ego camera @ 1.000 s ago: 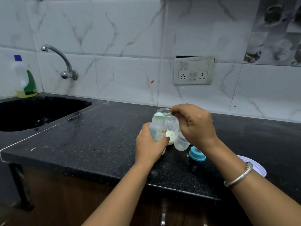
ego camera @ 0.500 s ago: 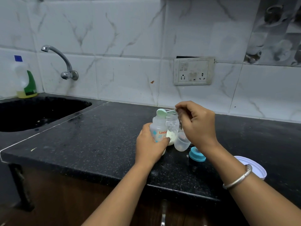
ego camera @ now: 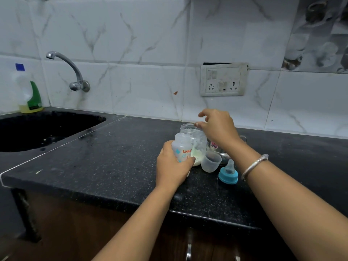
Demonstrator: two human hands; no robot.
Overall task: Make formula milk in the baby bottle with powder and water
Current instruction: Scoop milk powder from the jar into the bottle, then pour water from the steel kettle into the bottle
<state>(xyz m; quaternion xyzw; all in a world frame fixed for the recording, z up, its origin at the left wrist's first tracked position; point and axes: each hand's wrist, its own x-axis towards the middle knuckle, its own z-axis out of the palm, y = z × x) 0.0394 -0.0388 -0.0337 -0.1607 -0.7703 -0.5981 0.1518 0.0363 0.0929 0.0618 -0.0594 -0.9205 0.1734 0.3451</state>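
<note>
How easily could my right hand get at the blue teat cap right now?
Likely yes. The right hand hovers over the powder jar, and the blue teat cap stands uncovered on the counter just nearer the person, beside the clear cup.

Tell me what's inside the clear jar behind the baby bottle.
Pale powder sits low in the jar and clings to its wall; the baby bottle and left hand hide its lower left.

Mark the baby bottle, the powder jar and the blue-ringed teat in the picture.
baby bottle [ego camera: 181, 150]: head view, on its printed side wall.
powder jar [ego camera: 199, 141]: head view, on its glass shoulder.
blue-ringed teat [ego camera: 227, 177]: head view, on the blue ring.
</note>
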